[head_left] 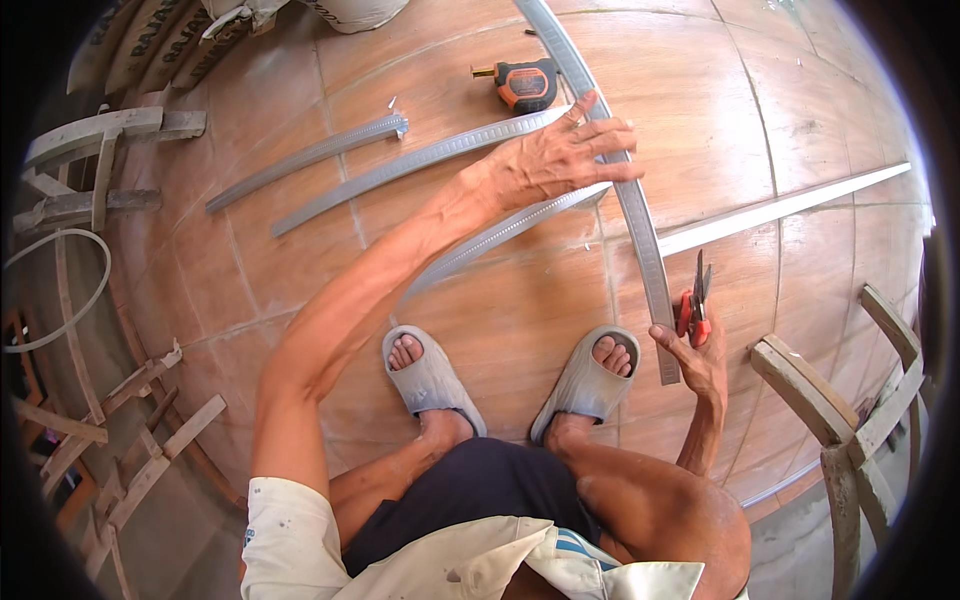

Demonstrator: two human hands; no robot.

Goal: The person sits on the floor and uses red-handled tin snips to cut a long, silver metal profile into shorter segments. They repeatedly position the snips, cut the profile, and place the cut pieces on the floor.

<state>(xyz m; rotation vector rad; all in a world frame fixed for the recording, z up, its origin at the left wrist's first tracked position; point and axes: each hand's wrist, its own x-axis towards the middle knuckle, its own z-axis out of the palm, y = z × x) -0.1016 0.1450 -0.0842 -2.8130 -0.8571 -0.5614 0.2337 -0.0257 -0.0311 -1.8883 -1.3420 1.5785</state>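
Metal strip [640, 230], over the tiled floor [690, 80]. The left hand [565, 150] grasps it, fingers slightly parted across its face; the right hand [705, 360] pinches its near end and holds red-handled snips [701, 318] just right of it. Left of the strip lie a tape measure [526, 86] and three channels [400, 167]; right, a white bar [790, 209].

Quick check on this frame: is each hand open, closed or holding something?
Left hand: closed on the long metal strip.
Right hand: holding the red-handled snips, thumb on the strip's near end.
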